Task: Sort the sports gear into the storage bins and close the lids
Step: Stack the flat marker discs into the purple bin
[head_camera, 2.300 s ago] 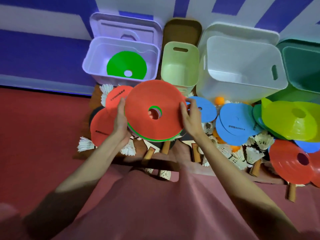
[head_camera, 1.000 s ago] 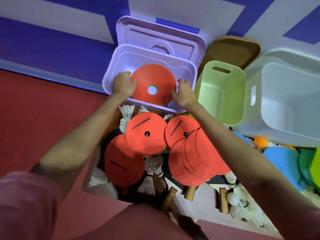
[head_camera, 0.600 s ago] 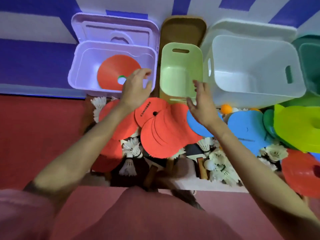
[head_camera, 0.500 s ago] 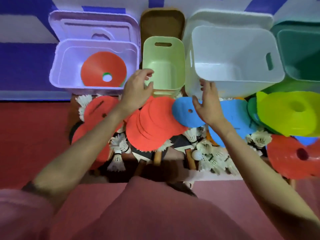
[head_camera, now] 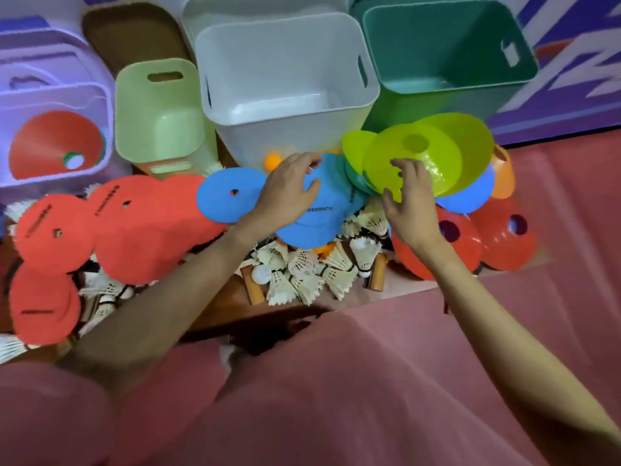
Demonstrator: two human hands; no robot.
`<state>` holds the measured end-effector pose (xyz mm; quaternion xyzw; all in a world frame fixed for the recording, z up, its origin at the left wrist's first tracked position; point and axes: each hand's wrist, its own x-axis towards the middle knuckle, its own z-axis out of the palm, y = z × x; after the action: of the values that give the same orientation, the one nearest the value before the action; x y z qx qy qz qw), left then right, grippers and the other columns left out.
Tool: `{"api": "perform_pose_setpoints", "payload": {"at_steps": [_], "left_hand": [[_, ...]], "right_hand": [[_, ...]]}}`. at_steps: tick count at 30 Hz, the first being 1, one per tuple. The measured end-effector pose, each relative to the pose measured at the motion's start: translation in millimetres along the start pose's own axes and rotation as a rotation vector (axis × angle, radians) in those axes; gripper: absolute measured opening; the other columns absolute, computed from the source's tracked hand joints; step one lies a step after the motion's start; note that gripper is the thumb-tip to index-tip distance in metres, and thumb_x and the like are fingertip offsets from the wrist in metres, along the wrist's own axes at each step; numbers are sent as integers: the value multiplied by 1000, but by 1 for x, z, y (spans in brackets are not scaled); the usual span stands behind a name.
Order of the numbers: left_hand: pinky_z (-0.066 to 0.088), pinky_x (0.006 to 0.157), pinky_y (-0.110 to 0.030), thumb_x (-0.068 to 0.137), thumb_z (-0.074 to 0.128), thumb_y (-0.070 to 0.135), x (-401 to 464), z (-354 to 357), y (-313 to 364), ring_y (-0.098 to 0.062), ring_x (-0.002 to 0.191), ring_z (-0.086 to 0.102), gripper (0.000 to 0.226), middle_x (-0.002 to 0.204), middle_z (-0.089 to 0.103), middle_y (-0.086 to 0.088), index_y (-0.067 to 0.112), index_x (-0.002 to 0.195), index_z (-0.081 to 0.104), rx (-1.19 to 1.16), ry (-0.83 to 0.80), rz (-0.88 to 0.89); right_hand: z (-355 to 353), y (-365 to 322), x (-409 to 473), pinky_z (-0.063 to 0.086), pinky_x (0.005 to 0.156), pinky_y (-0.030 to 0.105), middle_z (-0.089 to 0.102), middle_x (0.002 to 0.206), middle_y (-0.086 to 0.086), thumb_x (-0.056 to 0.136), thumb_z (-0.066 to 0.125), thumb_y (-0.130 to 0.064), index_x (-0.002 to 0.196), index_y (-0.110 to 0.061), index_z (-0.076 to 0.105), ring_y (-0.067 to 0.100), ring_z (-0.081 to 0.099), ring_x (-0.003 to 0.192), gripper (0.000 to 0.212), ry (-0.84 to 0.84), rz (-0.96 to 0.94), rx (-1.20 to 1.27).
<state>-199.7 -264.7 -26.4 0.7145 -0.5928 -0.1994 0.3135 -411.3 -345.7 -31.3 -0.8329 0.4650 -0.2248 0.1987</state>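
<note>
Both hands loose, holding nothing: my left hand [head_camera: 289,193] over blue discs [head_camera: 312,213], my right hand [head_camera: 411,196] at lime cones [head_camera: 437,153]. Risk: stacks slide, scattering shuttlecocks [head_camera: 302,270].

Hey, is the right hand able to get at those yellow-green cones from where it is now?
Probably yes. The right hand is open, its fingertips already at the near rim of the yellow-green cones, which lie on top of the pile with nothing over them.

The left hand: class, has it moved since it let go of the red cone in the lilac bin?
Yes. The left hand has moved right, from the lilac bin to the blue discs before the white bin.
</note>
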Motion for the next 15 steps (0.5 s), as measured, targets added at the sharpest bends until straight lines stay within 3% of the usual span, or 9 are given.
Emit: {"api": "perform_pose_setpoints", "payload": {"at_steps": [2,6,10,12,15], "left_hand": [[44,93,-41,92,57,13,5,20,17,-26,111,56,38,122,57,-15,3,129,52,6,-24,-22],[46,88,-41,92,60,29,17,50,36,-29,115,53,55,131,49,-15,7,137,37,-24,12,-204],[52,88,-45,89,60,48,39,68,43,-29,106,60,64,127,54,-11,12,136,38,-364,26,-612],[55,85,-42,92,58,44,48,74,50,-28,103,63,58,129,55,-12,7,134,42,-619,3,-759],[53,87,-41,98,52,28,58,81,61,-31,103,64,25,123,60,-14,9,114,53,-807,-12,-760]], "right_hand": [[-15,24,4,35,96,42,47,129,21,77,58,-4,131,0,47,42,45,113,55,-24,-14,-95],[-38,61,25,35,96,49,33,149,12,68,73,-10,146,-12,32,43,33,126,88,-230,-112,-361],[-48,77,49,25,104,49,24,154,3,67,78,-25,151,-21,19,38,21,137,103,-367,-167,-480],[-46,80,57,20,107,50,25,153,5,66,79,-30,151,-21,17,37,19,138,106,-410,-196,-529],[-42,81,63,16,108,53,32,144,14,65,79,-35,151,-18,16,37,21,137,108,-465,-263,-627]]}}
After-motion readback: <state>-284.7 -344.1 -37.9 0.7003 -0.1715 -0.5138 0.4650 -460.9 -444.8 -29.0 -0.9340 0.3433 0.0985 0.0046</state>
